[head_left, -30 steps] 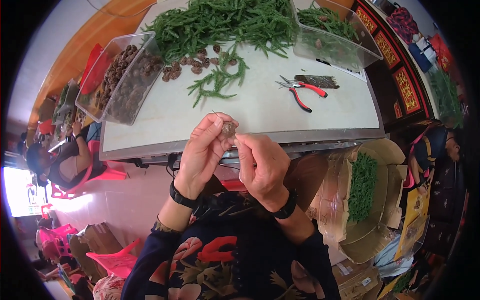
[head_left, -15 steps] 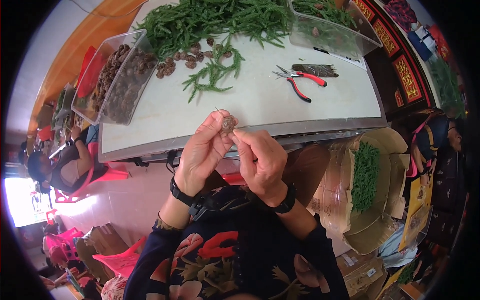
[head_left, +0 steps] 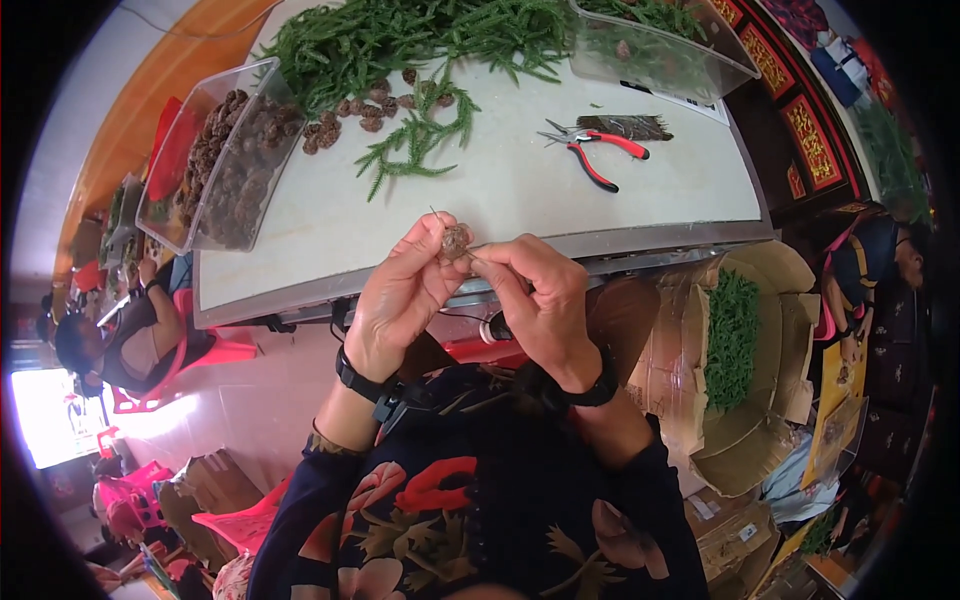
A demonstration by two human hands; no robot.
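Note:
Just over the table's near edge, my left hand (head_left: 405, 285) holds a small brown pine cone (head_left: 454, 241) between thumb and fingers. A thin dark wire end (head_left: 434, 212) sticks up past the left fingertips. Close on the cone's right, my right hand (head_left: 540, 300) is closed in a pinch on what looks like the other end of this wire; the fingertips cover most of it. Beyond the hands lies a green artificial pine sprig (head_left: 415, 150). Red-handled pliers (head_left: 600, 150) rest open on the table beside a bundle of dark wires (head_left: 630, 127).
A clear bin of pine cones (head_left: 240, 170) stands at the left, with loose cones (head_left: 370, 110) nearby. Green sprigs (head_left: 400, 45) pile up at the back, beside another clear bin (head_left: 680, 70). An open cardboard box (head_left: 680, 390) holding greenery is at my right. People (head_left: 130, 330) sit farther off.
My right hand has shifted slightly right and away from the cone, drawing the wire out a little. The left hand still holds the cone. The whole view has shifted slightly.

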